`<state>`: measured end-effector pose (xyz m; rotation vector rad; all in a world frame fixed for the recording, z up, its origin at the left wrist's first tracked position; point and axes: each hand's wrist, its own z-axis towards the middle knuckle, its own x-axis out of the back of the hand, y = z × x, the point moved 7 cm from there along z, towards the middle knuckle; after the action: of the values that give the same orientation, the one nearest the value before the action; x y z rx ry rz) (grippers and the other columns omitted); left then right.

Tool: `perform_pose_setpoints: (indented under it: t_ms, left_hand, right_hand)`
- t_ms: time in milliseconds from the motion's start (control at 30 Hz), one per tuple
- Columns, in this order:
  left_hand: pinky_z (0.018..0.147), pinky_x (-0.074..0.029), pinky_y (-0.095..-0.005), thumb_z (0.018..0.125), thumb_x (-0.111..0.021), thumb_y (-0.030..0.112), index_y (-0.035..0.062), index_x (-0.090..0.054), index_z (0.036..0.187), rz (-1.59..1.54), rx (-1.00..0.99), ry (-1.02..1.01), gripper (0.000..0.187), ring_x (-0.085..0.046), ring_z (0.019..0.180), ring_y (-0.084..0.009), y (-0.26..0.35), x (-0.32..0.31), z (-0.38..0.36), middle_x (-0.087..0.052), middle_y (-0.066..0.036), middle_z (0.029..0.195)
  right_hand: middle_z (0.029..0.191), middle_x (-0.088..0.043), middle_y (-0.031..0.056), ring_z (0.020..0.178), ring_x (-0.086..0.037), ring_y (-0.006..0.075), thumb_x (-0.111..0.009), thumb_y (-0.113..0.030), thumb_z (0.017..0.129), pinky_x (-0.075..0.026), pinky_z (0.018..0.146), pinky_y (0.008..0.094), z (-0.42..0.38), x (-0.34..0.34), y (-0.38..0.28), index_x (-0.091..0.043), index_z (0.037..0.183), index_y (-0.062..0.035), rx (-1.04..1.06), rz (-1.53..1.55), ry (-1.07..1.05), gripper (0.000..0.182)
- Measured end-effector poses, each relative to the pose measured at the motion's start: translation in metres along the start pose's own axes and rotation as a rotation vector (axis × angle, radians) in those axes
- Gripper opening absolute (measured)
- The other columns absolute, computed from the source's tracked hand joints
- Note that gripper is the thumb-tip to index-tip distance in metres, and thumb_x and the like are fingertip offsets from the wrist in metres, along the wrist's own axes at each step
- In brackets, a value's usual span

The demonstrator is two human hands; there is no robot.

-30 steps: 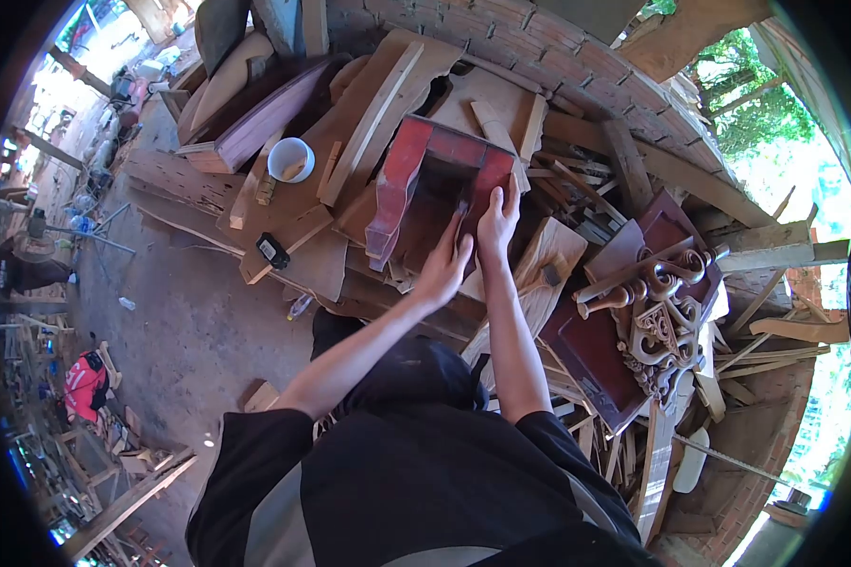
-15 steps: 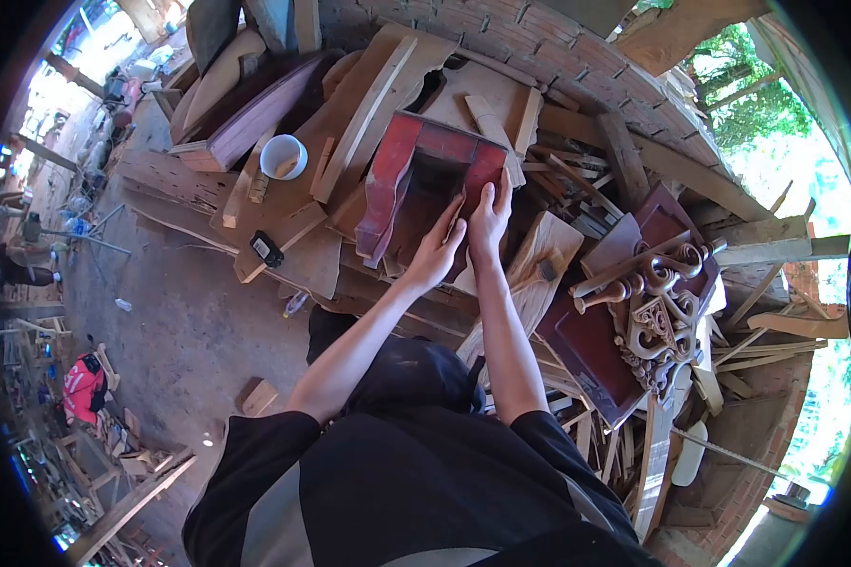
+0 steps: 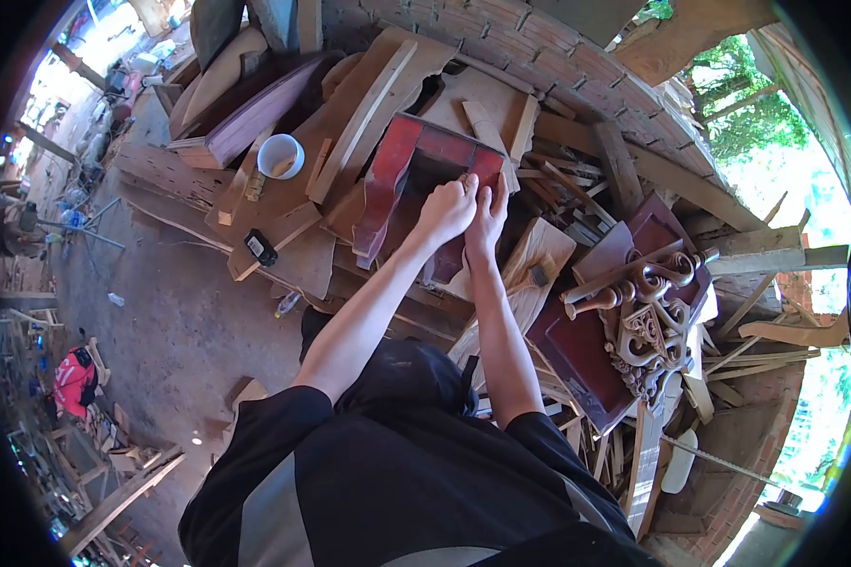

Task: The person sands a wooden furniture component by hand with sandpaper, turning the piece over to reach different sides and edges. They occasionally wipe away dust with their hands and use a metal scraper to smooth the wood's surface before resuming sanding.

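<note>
A red-painted wooden frame piece, U-shaped with a curved leg, lies on a heap of boards against a brick wall. My left hand is curled into a fist on the frame's inner right side, apparently pinching something small that I cannot make out. My right hand rests right beside it, fingers laid against the frame's right leg. The two hands touch each other.
A white bowl and a small black device sit on planks to the left. Carved scroll pieces and a dark red panel lie to the right. Bare dirt floor spreads at left; scrap wood surrounds everything.
My left hand has moved up along the frame and closed from flat open fingers into a fist next to my right hand. The right hand stayed on the frame's right leg.
</note>
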<state>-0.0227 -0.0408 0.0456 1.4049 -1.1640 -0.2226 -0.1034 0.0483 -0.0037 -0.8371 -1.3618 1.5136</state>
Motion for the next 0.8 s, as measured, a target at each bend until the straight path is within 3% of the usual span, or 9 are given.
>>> perform_pose_setpoints:
  t_ms: [100,267,367,500,633,800]
  left_hand:
    - [0.103,-0.047,-0.0548,0.106,-0.026,0.051,-0.0132,-0.068,0.107,0.075,0.016,-0.032,0.076,-0.06,0.114,-0.0526,-0.036,-0.018,0.043,-0.064,-0.04,0.109]
    - [0.1,-0.048,-0.0558,0.106,-0.027,0.051,-0.0086,-0.069,0.109,0.09,0.004,-0.049,0.073,-0.061,0.11,-0.0538,-0.015,-0.012,0.019,-0.065,-0.039,0.107]
    - [0.096,-0.05,-0.0556,0.107,-0.03,0.05,-0.0075,-0.069,0.107,0.117,-0.062,0.005,0.069,-0.063,0.105,-0.0534,-0.01,-0.006,0.017,-0.067,-0.036,0.103]
    - [0.097,-0.05,-0.0548,0.106,-0.03,0.05,-0.0079,-0.069,0.11,0.094,-0.042,-0.048,0.07,-0.061,0.11,-0.0534,-0.031,-0.014,0.043,-0.066,-0.037,0.106]
    - [0.092,-0.051,-0.0569,0.106,-0.029,0.045,-0.0037,-0.071,0.095,0.227,-0.079,0.107,0.065,-0.066,0.096,-0.0516,0.013,-0.002,0.001,-0.07,-0.032,0.098]
    - [0.094,-0.052,-0.0552,0.104,-0.034,0.046,-0.0047,-0.073,0.093,0.184,-0.014,0.055,0.065,-0.068,0.098,-0.0484,-0.017,-0.003,0.038,-0.069,-0.034,0.097]
  right_hand:
    - [0.143,-0.053,0.0213,0.132,-0.051,0.0311,-0.05,-0.019,0.106,-0.037,0.112,0.0381,-0.003,0.001,-0.002,-0.041,0.15,0.0011,0.005,-0.045,0.008,0.049]
    - [0.144,-0.053,0.0222,0.134,-0.051,0.0317,-0.049,-0.019,0.107,-0.036,0.113,0.0381,-0.002,-0.003,-0.004,-0.041,0.15,0.0012,-0.052,0.119,-0.019,0.049]
    - [0.143,-0.053,0.0219,0.134,-0.05,0.0304,-0.049,-0.017,0.106,-0.036,0.113,0.0377,0.0,-0.002,0.0,-0.041,0.15,0.0014,-0.028,0.031,-0.01,0.048]
    - [0.144,-0.052,0.0216,0.134,-0.05,0.0296,-0.049,-0.018,0.107,-0.036,0.113,0.0376,-0.001,-0.001,0.003,-0.041,0.15,0.0012,0.022,-0.024,0.01,0.048]
    - [0.145,-0.052,0.0216,0.133,-0.051,0.0302,-0.048,-0.019,0.107,-0.037,0.112,0.038,-0.002,-0.001,0.003,-0.04,0.151,0.001,-0.03,0.087,-0.018,0.049]
    - [0.144,-0.052,0.0223,0.132,-0.052,0.03,-0.051,-0.021,0.106,-0.038,0.112,0.0385,0.0,0.0,0.0,-0.039,0.151,0.0013,0.021,-0.048,0.006,0.051]
